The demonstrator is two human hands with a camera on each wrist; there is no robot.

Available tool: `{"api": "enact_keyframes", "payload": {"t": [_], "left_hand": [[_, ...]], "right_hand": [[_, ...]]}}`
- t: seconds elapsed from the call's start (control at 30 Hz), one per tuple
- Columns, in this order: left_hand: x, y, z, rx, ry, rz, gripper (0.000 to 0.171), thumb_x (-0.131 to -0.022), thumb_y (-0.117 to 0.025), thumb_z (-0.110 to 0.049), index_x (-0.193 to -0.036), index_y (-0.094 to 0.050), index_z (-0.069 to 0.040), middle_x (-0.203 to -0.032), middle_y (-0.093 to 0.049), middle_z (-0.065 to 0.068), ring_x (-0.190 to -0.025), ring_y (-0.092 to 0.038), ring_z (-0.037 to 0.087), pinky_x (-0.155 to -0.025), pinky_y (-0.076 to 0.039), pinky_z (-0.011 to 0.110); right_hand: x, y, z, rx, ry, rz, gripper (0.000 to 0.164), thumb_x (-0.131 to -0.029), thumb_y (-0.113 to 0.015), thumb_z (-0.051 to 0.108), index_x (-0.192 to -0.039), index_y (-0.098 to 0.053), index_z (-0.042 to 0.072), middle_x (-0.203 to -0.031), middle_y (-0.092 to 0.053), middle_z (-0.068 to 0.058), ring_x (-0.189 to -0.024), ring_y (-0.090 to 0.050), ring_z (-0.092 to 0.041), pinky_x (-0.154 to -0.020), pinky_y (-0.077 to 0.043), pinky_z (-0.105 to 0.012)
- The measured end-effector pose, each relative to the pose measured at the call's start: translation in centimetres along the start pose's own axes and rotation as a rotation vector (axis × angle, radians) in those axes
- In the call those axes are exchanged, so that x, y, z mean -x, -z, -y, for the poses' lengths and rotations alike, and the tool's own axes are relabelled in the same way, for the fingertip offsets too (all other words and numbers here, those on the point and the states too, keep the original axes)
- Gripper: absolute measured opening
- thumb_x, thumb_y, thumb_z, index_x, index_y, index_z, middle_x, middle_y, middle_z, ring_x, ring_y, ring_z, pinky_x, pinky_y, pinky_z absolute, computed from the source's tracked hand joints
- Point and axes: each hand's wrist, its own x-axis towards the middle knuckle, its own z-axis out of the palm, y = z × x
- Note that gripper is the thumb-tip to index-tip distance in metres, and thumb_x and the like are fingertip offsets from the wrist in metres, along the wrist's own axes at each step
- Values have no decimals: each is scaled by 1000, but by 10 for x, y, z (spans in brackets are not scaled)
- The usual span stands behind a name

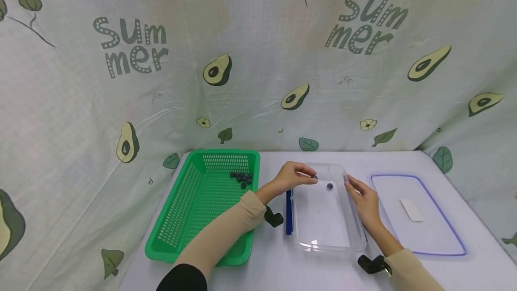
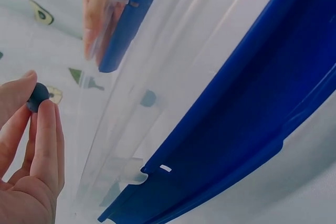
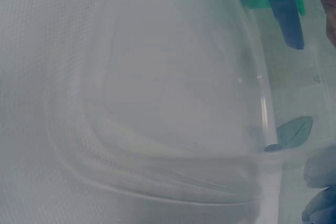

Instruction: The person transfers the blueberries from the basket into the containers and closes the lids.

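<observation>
My left hand (image 1: 291, 177) pinches a blueberry (image 2: 38, 97) between thumb and fingertips, over the far left part of a clear plastic box (image 1: 322, 219). Inside the box, toward its far end, lies another blueberry (image 1: 330, 186). A blue side latch (image 2: 231, 108) hangs folded down along the box's left side. At the right rim my right hand (image 1: 365, 202) grips the box wall with thumb and fingers. The right wrist view shows mostly the clear wall and corner of the box, with that hand out of sight beyond its edge.
Left of the box stands a green plastic basket (image 1: 202, 237) with several blueberries (image 1: 242, 178) in its far right corner. A clear lid with a blue-edged rim (image 1: 428, 252) lies on the right, a white rectangular piece (image 1: 412, 210) on it. A printed curtain (image 1: 250, 116) hangs behind the table.
</observation>
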Motion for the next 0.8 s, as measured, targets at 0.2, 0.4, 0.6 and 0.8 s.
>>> {"api": "enact_keyframes", "payload": {"t": [0.2,0.4,0.6,0.8], "left_hand": [[-1,0,1,11,8,2,29,-83,-84,-16,-107,-76,-3,-97,-74,-5,-85,-69,6,-78,-55,22],[-1,0,1,4,16,-1,25,-84,-83,-16,-105,-76,-5,-101,-74,-2,-87,-69,7,-80,-55,23],[0,1,0,-7,21,-9,21,-83,-84,-17,-102,-77,-10,-100,-74,-3,-86,-69,6,-79,-55,23],[1,7,-1,-12,13,-17,22,-84,-83,-17,-103,-77,-10,-100,-74,-4,-86,-69,6,-79,-56,23]], "right_hand": [[-2,0,-2,36,-12,-6,41,-99,-66,23,-131,-63,-1,-126,-64,-20,-95,-50,21,-79,-42,-3],[-2,1,-3,54,-26,10,42,-99,-65,26,-133,-62,0,-128,-62,-19,-97,-48,21,-81,-40,-2],[-1,1,-1,52,-34,16,44,-99,-65,28,-134,-62,1,-130,-63,-17,-98,-48,20,-83,-38,-2],[-2,0,-2,53,-38,12,44,-99,-65,28,-134,-62,1,-130,-62,-17,-99,-48,20,-82,-39,-2]]}}
